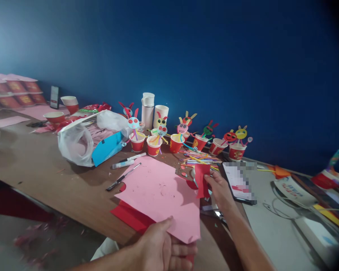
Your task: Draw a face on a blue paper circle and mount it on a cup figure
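My right hand [220,190] pinches a small piece of red paper [202,180] over the right side of the pink paper sheet [158,188]. At the sheet's near edge, my left hand [165,244] grips it, thumb on top and fingers reaching underneath. Red paper [132,217] sticks out from below the pink sheet on the left. Under my right wrist lie scissors [219,214], partly hidden. A black pen [123,177] rests across the sheet's left edge, with markers [122,164] beside it.
Red paper cups with bunny figures [176,143] line the wall, near a pile of coloured sticks [199,160]. A phone [238,182] lies at right, by a cap-like item with cables [293,192]. Left stand a plastic bag [76,145], a blue box [107,148] and stacked cups [17,92].
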`<state>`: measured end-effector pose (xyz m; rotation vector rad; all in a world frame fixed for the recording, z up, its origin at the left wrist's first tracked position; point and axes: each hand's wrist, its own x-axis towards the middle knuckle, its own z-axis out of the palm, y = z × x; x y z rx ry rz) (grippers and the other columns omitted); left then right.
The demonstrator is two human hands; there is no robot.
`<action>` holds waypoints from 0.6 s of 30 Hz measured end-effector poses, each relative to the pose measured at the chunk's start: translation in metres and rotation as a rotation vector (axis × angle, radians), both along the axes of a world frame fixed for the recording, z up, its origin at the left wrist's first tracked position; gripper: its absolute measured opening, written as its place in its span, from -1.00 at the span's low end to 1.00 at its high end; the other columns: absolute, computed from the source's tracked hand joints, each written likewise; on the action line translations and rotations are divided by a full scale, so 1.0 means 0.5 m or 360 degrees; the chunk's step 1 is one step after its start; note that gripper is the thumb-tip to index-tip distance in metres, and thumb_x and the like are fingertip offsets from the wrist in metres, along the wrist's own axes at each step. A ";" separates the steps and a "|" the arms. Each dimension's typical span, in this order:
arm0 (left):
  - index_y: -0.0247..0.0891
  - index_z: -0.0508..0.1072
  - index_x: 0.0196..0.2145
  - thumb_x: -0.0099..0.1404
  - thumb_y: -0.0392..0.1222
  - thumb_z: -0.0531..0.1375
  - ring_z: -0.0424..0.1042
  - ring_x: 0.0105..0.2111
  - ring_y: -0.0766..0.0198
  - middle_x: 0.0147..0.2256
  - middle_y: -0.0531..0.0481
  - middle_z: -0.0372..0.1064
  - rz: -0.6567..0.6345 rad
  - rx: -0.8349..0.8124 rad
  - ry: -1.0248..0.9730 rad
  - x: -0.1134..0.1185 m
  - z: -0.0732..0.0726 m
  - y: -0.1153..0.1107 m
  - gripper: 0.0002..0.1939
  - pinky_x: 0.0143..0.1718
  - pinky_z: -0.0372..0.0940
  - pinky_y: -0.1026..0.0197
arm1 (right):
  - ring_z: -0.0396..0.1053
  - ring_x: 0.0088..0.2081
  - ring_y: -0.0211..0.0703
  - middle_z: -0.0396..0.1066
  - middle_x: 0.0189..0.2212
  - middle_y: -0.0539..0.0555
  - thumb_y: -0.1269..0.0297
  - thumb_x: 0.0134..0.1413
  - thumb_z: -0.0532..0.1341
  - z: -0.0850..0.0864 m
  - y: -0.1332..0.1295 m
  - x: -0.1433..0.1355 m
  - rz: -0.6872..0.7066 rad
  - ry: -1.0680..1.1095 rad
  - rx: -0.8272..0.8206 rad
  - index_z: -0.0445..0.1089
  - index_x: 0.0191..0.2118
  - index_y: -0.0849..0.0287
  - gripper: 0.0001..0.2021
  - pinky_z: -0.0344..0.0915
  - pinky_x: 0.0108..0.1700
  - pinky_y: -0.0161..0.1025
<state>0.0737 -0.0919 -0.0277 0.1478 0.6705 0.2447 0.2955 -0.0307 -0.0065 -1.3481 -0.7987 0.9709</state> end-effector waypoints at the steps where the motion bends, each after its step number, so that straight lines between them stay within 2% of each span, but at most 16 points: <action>1: -0.56 0.38 -0.14 0.26 0.23 -0.16 0.42 -0.58 0.20 -0.38 -0.27 0.47 -0.0098 -0.0025 -0.0012 0.007 -0.013 0.000 -0.28 -0.47 0.25 0.22 | 0.43 -0.51 -0.19 0.50 -0.49 -0.05 0.24 -0.20 0.28 -0.001 0.000 -0.002 0.0013 -0.0007 -0.0002 0.37 -0.28 0.14 -0.73 0.36 -0.45 -0.29; 4: -0.55 0.46 -0.29 0.17 0.38 -0.17 0.44 -0.48 0.17 -0.43 -0.28 0.46 -0.0236 0.0048 0.0068 0.020 -0.035 -0.007 -0.15 -0.40 0.25 0.24 | 0.42 -0.51 -0.18 0.49 -0.49 -0.04 0.22 -0.19 0.28 -0.004 0.001 -0.006 0.0064 -0.0033 -0.0019 0.37 -0.26 0.15 -0.71 0.35 -0.47 -0.29; 6: -0.47 0.49 -0.41 0.12 0.41 -0.10 0.42 -0.45 0.20 -0.47 -0.22 0.44 -0.0374 0.0273 0.0141 0.015 -0.022 -0.014 -0.20 -0.40 0.25 0.27 | 0.39 -0.54 -0.21 0.48 -0.51 -0.05 0.22 -0.18 0.28 -0.006 0.000 -0.010 0.0089 -0.0057 -0.0035 0.37 -0.27 0.15 -0.73 0.32 -0.50 -0.31; 7: -0.38 0.50 -0.44 0.11 0.37 -0.01 0.40 -0.48 0.25 -0.49 -0.14 0.44 -0.0437 0.0430 0.0131 0.006 -0.007 -0.016 -0.32 -0.41 0.24 0.28 | 0.38 -0.56 -0.23 0.47 -0.53 -0.06 0.22 -0.17 0.28 -0.006 0.000 -0.013 0.0097 -0.0067 -0.0043 0.36 -0.28 0.15 -0.74 0.30 -0.52 -0.33; 8: -0.32 0.51 -0.44 0.11 0.30 0.07 0.37 -0.52 0.29 -0.53 -0.07 0.42 -0.0552 0.0712 0.0114 -0.006 0.013 -0.012 -0.44 -0.46 0.22 0.29 | 0.36 -0.58 -0.25 0.46 -0.54 -0.06 0.22 -0.17 0.28 -0.006 -0.001 -0.016 0.0105 -0.0073 -0.0050 0.36 -0.29 0.15 -0.75 0.28 -0.53 -0.34; 10: -0.32 0.52 -0.48 -0.03 0.06 0.32 0.28 -0.61 0.32 -0.61 -0.02 0.38 -0.0643 0.0894 0.0074 -0.035 0.058 0.013 -0.65 -0.55 0.16 0.30 | 0.35 -0.59 -0.26 0.45 -0.56 -0.07 0.21 -0.16 0.28 -0.002 -0.003 -0.027 0.0130 -0.0078 -0.0061 0.36 -0.29 0.16 -0.75 0.27 -0.54 -0.36; 12: -0.35 0.53 -0.49 -0.04 -0.05 0.35 0.28 -0.61 0.36 -0.60 0.00 0.37 -0.0645 0.1059 0.0061 -0.056 0.098 0.067 -0.73 -0.54 0.17 0.32 | 0.35 -0.59 -0.26 0.45 -0.56 -0.06 0.18 -0.14 0.27 0.004 -0.006 -0.042 0.0170 -0.0079 -0.0072 0.36 -0.26 0.16 -0.73 0.27 -0.54 -0.35; 13: -0.36 0.52 -0.49 0.07 -0.03 0.27 0.34 -0.55 0.33 -0.55 -0.04 0.40 -0.0549 0.1343 0.0118 -0.060 0.111 0.101 -0.72 -0.48 0.21 0.30 | 0.34 -0.60 -0.25 0.44 -0.57 -0.06 0.17 -0.13 0.27 0.007 -0.007 -0.050 0.0192 -0.0084 -0.0077 0.37 -0.25 0.16 -0.72 0.26 -0.54 -0.35; 14: -0.35 0.51 -0.50 0.12 -0.05 0.23 0.35 -0.52 0.33 -0.54 -0.03 0.40 -0.0301 0.1619 0.0274 -0.059 0.120 0.136 -0.73 -0.46 0.22 0.31 | 0.33 -0.60 -0.25 0.43 -0.58 -0.06 0.15 -0.12 0.27 0.009 -0.008 -0.057 0.0214 -0.0089 -0.0079 0.37 -0.25 0.16 -0.72 0.26 -0.54 -0.34; 15: -0.34 0.49 -0.49 0.12 -0.08 0.22 0.35 -0.52 0.34 -0.54 -0.01 0.39 -0.0052 0.1775 0.0473 -0.053 0.123 0.170 -0.76 -0.50 0.20 0.34 | 0.33 -0.61 -0.25 0.42 -0.60 -0.07 0.14 -0.12 0.27 0.011 -0.009 -0.064 0.0236 -0.0095 -0.0077 0.37 -0.26 0.16 -0.72 0.25 -0.54 -0.34; 16: -0.34 0.48 -0.43 0.10 -0.10 0.23 0.35 -0.53 0.36 -0.53 0.01 0.39 0.0106 0.1837 0.0633 -0.044 0.121 0.200 -0.79 -0.56 0.16 0.37 | 0.32 -0.60 -0.25 0.41 -0.61 -0.07 0.12 -0.12 0.27 0.013 -0.009 -0.071 0.0256 -0.0099 -0.0072 0.38 -0.27 0.16 -0.72 0.25 -0.53 -0.34; 18: -0.30 0.42 -0.21 0.08 -0.11 0.24 0.32 -0.60 0.39 -0.52 0.05 0.38 0.0102 0.1759 0.0707 -0.023 0.110 0.238 -0.68 -0.62 0.13 0.39 | 0.34 -0.57 -0.24 0.42 -0.59 -0.06 0.10 -0.12 0.28 0.012 -0.008 -0.082 0.0297 -0.0103 -0.0056 0.38 -0.27 0.17 -0.70 0.28 -0.48 -0.31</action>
